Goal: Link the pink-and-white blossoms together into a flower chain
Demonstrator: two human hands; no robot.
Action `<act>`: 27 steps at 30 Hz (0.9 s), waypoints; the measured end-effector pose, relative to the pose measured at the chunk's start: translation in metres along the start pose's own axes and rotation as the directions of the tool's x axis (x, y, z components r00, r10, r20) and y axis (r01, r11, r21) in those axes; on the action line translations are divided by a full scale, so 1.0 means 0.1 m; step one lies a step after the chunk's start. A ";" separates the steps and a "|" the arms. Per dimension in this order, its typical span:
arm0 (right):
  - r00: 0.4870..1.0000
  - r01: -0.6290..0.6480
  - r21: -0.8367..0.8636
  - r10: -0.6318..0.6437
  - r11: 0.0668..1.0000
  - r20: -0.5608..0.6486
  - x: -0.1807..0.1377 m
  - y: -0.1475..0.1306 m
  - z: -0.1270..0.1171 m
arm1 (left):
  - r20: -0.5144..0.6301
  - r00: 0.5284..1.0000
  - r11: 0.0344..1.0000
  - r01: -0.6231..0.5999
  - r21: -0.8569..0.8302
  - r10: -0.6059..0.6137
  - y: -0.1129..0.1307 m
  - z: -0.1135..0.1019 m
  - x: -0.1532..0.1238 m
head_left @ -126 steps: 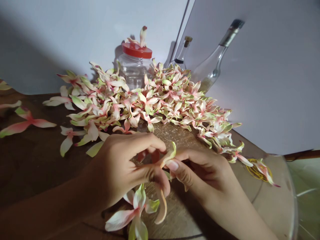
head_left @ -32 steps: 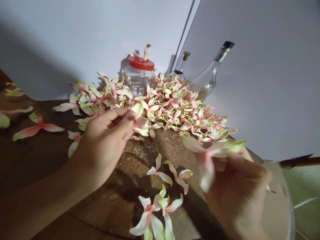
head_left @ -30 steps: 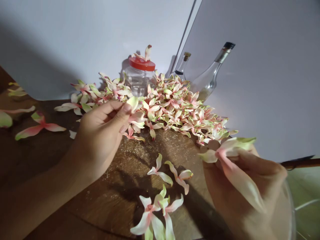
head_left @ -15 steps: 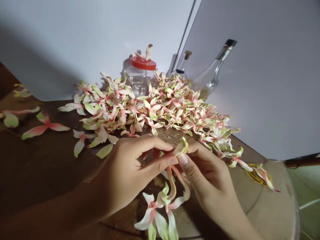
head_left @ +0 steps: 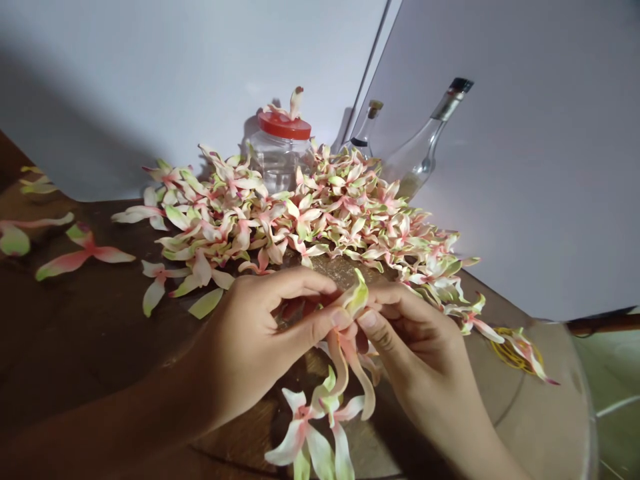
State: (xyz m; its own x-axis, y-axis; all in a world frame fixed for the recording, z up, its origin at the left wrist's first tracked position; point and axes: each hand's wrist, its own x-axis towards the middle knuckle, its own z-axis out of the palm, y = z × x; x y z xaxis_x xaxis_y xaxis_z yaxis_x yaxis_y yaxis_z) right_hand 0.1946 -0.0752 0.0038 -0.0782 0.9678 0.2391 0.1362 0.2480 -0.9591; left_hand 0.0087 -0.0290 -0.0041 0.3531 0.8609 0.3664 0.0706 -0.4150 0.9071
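Note:
Between my two hands is a flower petal piece, its yellow-green tip pointing up and its long pink petals hanging down. The thumb and fingers of my left hand pinch it near its pink middle. From the other side, the thumb and forefinger of my right hand close on it; the exact contact is partly covered by the fingers. Just below the hanging petals, pink-white flowers with green tips lie on the brown table close to me.
Beyond my hands spreads a large heap of similar petal pieces. A clear jar with a red lid stands behind it, beside glass bottles. Loose petal pieces lie left; a yellow coil lies right, near the table edge.
The held piece has turned a little between my fingers, so its green tip shows more fully. Its long pink petals now hang lower and straighter. Both hands stay nearly in place.

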 end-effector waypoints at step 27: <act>0.991 0.128 -0.187 -0.133 0.974 -0.012 -0.07 -0.12 -0.16 | -0.084 0.991 0.988 0.094 -0.123 -0.105 -0.04 -0.14 0.20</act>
State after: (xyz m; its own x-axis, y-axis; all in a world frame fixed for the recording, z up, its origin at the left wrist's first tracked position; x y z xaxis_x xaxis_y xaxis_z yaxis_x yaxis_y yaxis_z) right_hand 0.2092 -0.0844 0.0156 -0.0835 0.9268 0.3662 0.3072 0.3735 -0.8753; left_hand 0.0024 -0.0057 0.0031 0.2645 0.9213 0.2851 -0.0116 -0.2926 0.9562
